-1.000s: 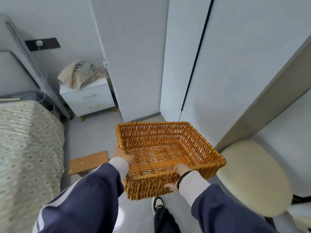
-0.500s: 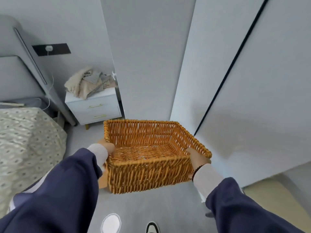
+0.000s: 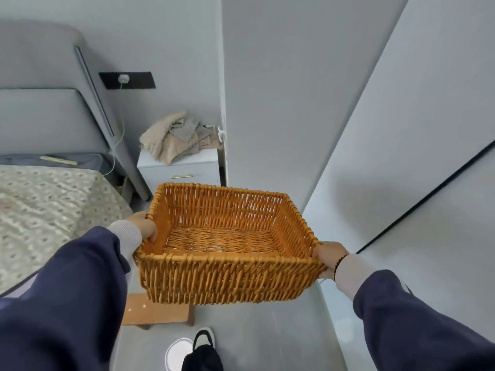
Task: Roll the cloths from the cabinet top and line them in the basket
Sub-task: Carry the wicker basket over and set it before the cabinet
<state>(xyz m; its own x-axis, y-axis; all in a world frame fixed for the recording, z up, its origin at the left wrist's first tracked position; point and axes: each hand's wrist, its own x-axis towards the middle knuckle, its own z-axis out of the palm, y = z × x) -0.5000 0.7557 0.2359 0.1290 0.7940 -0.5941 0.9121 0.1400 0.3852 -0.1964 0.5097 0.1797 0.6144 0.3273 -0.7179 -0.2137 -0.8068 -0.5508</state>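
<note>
**Basket carried toward the cloths: handling notes**

The basket [image 3: 227, 245] is held off the floor between both hands and is empty. The left hand [image 3: 143, 227] is closed over the left rim, fingers curled inside the wall. The right hand [image 3: 328, 257] is closed on the near right corner, fingers wrapped under the rim.

The cloths [image 3: 176, 139] lie in a loose heap on the cabinet [image 3: 182, 167], well ahead of both hands and beyond the basket's far wall. None is rolled yet.

Handling, as judged:
- Basket: woven wicker, probably light and stiff. Grip by the thick rim, one hand per side, to keep it level.
- Cloths: soft and limp, apparently knitted or fleecy; not fragile. Lift one at a time by an edge or corner, since the heap looks tangled.
- Spread each cloth flat before rolling.
</note>
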